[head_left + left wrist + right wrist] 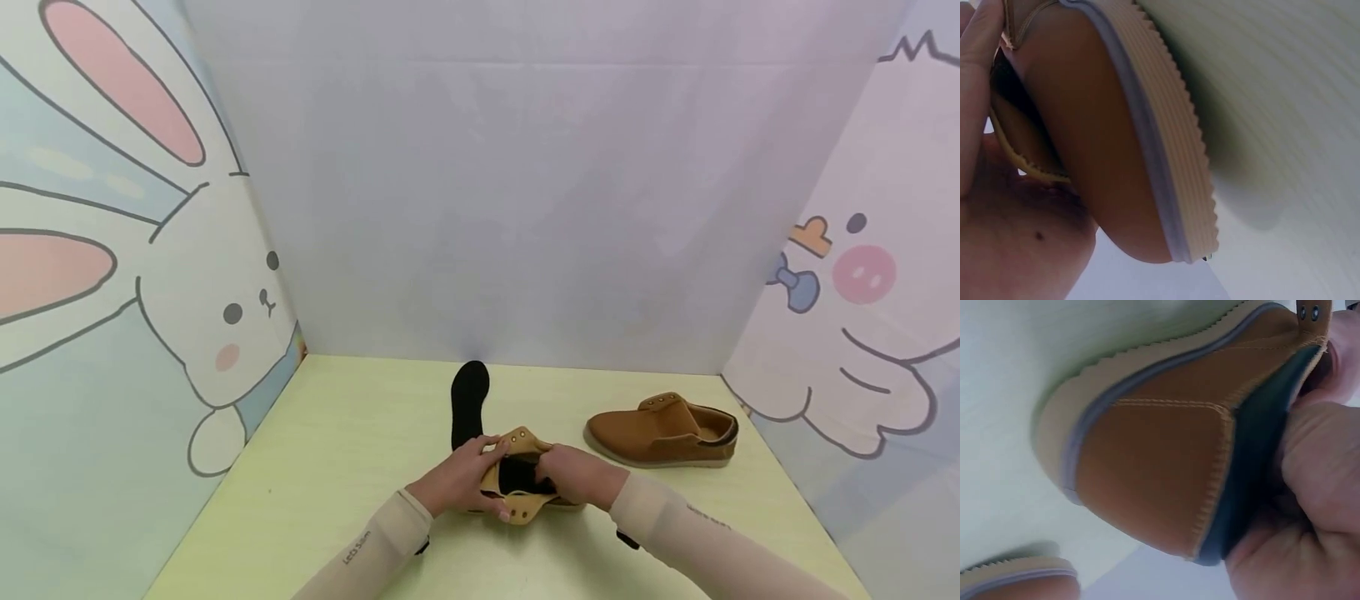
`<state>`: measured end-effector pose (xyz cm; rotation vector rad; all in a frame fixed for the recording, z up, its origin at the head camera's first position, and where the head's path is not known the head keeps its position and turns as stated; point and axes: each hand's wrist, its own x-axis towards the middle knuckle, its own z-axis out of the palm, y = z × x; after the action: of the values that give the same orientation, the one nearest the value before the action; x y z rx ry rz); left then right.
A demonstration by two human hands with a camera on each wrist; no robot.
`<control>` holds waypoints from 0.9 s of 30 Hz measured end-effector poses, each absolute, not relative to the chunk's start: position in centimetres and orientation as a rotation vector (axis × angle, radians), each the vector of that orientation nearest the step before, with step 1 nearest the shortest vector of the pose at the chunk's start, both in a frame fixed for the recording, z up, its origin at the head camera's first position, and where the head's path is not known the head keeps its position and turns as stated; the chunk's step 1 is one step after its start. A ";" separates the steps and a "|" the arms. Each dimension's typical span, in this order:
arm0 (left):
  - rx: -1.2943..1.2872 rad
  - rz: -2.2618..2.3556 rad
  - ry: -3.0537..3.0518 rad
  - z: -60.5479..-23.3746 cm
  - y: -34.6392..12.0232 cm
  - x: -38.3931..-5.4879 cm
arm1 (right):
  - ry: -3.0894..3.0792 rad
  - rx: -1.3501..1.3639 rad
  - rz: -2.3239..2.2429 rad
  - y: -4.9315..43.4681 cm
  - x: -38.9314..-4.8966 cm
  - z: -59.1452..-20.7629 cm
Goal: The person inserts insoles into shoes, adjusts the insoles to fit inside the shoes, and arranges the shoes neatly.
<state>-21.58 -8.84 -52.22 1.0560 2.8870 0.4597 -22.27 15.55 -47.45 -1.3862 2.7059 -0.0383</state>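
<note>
A brown lace-up shoe [523, 508] without laces stands between my hands, its eyelet flaps spread apart. My left hand [459, 477] grips it at the front of the opening, thumb and fingers spread across the two flaps. From the heel side, my right hand [581, 473] reaches into the shoe with bent fingers, the fingertips hidden inside. Black material [517, 475] shows in the opening beside those fingers; I cannot tell if they pinch it. In the right wrist view the heel [1154, 469] and dark collar lining [1254, 450] lie right by my hand.
A black insole [469, 400] lies flat behind my left hand, its near end hidden. The matching brown shoe [637, 437] sits at the right, toe pointing left. Pale walls with cartoon animals [232, 312] enclose the light yellow table [300, 467] at the back and sides.
</note>
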 end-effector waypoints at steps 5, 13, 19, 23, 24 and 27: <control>1.039 0.453 2.887 -52.1 -8.8 -21.6 | 2.640 -1.284 0.038 15.2 -22.2 -46.0; 1.060 0.456 2.882 -52.3 -8.8 -21.6 | 2.670 -1.295 0.171 14.8 -22.2 -46.1; 1.023 0.482 2.874 -52.3 -8.8 -21.6 | 2.686 -1.334 0.281 14.5 -22.1 -46.2; 1.015 0.495 2.872 -52.1 -8.9 -21.6 | 2.696 -1.290 0.346 14.3 -21.8 -45.3; 1.014 0.493 2.873 -52.1 -8.9 -21.6 | 2.697 -1.277 0.372 14.2 -21.7 -45.1; 1.014 0.482 2.877 -52.0 -9.0 -21.5 | 2.689 -1.242 0.453 14.1 -21.4 -44.5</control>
<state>-21.55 -8.95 -52.04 1.0135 2.8775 0.4824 -21.36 14.05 -44.51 -1.2424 2.6894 0.4534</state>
